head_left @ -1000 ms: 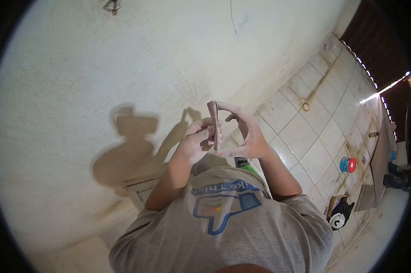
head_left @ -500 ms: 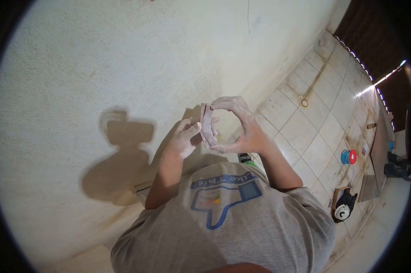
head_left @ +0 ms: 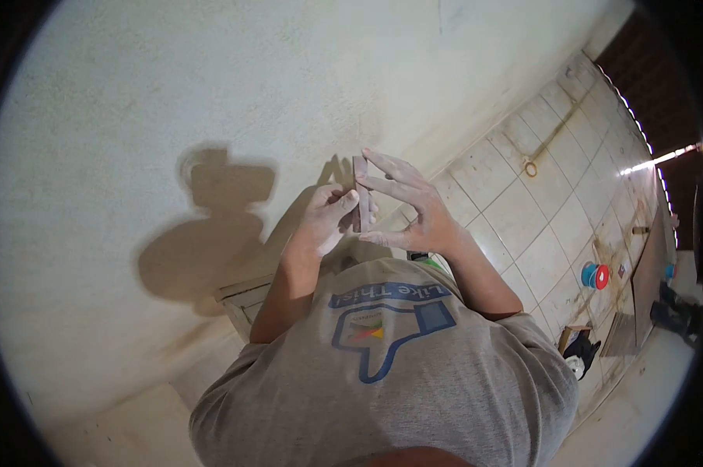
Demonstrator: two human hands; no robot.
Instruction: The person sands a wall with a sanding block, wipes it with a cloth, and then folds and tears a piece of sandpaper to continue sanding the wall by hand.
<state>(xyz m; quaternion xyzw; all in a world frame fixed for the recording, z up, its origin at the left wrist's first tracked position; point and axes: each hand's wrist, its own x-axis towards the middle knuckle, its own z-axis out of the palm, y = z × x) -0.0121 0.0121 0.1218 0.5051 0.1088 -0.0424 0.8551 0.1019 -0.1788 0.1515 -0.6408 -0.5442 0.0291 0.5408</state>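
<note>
Both dusty hands pinching folded sandpaper piece (head_left: 361, 191) upright before plastered wall (head_left: 211, 93): left hand (head_left: 326, 222) gripping lower edge, right hand (head_left: 410, 210) fingers spreading alongside

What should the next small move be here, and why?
Probably squeeze the fold flat with the right hand. The folded sheet stands edge-on between both dusty hands: the left hand curls onto it, while the right hand only spans it, spread fingertips on top, thumb below, so the grip looks unsettled.
</note>
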